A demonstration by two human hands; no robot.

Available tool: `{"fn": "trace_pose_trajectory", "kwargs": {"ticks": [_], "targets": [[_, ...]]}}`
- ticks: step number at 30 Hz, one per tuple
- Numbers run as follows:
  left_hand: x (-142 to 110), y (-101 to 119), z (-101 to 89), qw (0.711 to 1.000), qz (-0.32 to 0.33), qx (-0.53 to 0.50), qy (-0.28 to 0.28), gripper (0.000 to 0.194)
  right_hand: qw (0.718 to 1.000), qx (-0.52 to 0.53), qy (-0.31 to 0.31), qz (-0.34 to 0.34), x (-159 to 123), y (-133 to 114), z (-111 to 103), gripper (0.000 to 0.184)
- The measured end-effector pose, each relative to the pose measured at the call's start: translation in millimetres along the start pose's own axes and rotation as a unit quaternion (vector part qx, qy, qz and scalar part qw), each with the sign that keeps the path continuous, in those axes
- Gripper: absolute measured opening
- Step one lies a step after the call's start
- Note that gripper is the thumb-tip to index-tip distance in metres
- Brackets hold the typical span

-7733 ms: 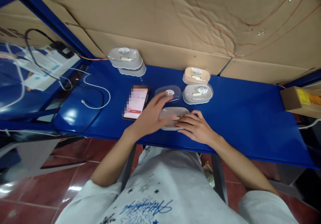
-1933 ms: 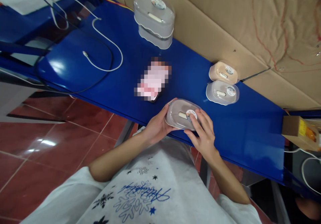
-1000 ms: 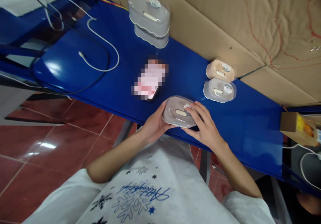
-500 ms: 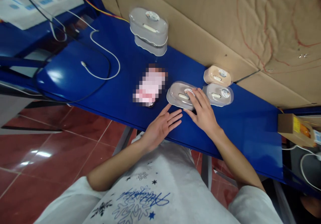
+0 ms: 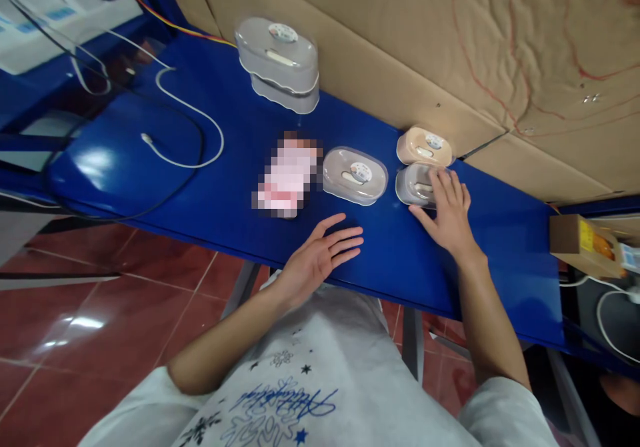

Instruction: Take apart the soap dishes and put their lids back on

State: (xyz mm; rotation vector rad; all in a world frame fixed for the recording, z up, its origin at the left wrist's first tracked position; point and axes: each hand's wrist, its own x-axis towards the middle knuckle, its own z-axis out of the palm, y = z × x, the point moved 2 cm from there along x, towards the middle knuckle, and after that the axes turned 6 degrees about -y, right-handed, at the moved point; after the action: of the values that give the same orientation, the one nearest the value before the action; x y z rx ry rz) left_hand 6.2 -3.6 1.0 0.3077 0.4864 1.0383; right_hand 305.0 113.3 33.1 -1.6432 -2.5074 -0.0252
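Note:
My right hand [image 5: 453, 217] is over the right end of a small grey lidded container [image 5: 413, 183], with its fingers stretched out across the lid and its thumb at the near edge. The fingers cover much of that container. A peach-coloured container [image 5: 425, 145] of the same shape stands right behind it. To the left sits a larger grey oval container [image 5: 353, 180] with a clear lid, a pale latch and a round label. My left hand [image 5: 323, 257] is open in front of it, palm turned inward, touching nothing.
A phone-like object [image 5: 287, 177], pixelated, lies left of the larger container. At the back, a big grey container [image 5: 275, 53] rests on another grey piece. White [image 5: 195, 110] and black cables loop over the blue table [image 5: 225, 213]. A cardboard box [image 5: 565, 243] stands at the far right.
My right hand has left the larger grey container and moved right, onto the small grey one. The larger container sits slightly farther back. My left hand stays open, now farther from that container.

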Motion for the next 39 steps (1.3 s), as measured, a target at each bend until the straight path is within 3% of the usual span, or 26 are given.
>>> {"fn": "trace_pose_trajectory", "kwargs": {"ticks": [3, 7, 10, 13, 17, 20, 23, 26, 29, 31, 34, 37, 39], "targets": [[-2.6, -4.0, -0.1, 0.999, -0.026, 0.024, -0.004, 0.041, 1.000, 0.001, -0.007, -0.020, -21.0, 5.8, -7.3, 0.082], [-11.0, -14.7, 1.1, 0.994, -0.101, 0.028, -0.035, 0.043, 0.995, 0.056, -0.035, -0.069, -41.4, -9.1, -12.8, 0.078], [-14.0, -22.2, 2.7, 0.989, -0.137, 0.000, -0.045, 0.044, 0.987, 0.143, -0.037, -0.063, -49.7, -25.2, -14.4, 0.081], [-9.8, -26.8, 5.8, 0.988, -0.143, -0.038, -0.049, 0.052, 0.970, 0.225, -0.047, -0.082, -56.6, -50.9, -18.1, 0.085], [-3.3, -30.5, 11.7, 0.981, -0.152, -0.099, -0.061, 0.066, 0.930, 0.314, -0.112, -0.152, -60.7, -78.8, -23.0, 0.092], [-4.4, -31.3, 12.4, 0.978, -0.166, -0.119, -0.031, 0.061, 0.932, 0.327, -0.073, -0.141, -53.9, -65.9, -21.9, 0.085], [-6.4, -30.4, 10.8, 0.977, -0.170, -0.125, -0.017, 0.059, 0.968, 0.241, -0.019, -0.070, -41.3, -30.5, -10.9, 0.076], [-5.3, -30.1, 9.0, 0.977, -0.167, -0.132, -0.020, 0.059, 0.990, 0.135, -0.016, -0.039, -27.0, -0.4, 5.4, 0.071], [-3.0, -31.4, 8.3, 0.977, -0.169, -0.130, -0.019, 0.059, 0.995, 0.087, -0.026, -0.043, -17.2, 7.7, 12.8, 0.069], [-2.4, -32.4, 8.6, 0.979, -0.164, -0.120, -0.016, 0.059, 0.995, 0.085, -0.015, -0.044, -17.6, -2.2, 7.2, 0.071], [-3.6, -33.5, 10.3, 0.983, -0.154, -0.099, -0.016, 0.063, 0.983, 0.158, -0.020, -0.094, -31.6, -38.0, -10.6, 0.079], [-5.6, -34.1, 12.2, 0.988, -0.133, -0.078, -0.014, 0.063, 0.946, 0.228, -0.122, -0.195, -54.2, -82.2, -20.7, 0.097], [-6.6, -34.4, 13.2, 0.991, -0.118, -0.068, -0.006, 0.063, 0.937, 0.241, -0.146, -0.206, -66.1, -100.8, -20.2, 0.091]]}}
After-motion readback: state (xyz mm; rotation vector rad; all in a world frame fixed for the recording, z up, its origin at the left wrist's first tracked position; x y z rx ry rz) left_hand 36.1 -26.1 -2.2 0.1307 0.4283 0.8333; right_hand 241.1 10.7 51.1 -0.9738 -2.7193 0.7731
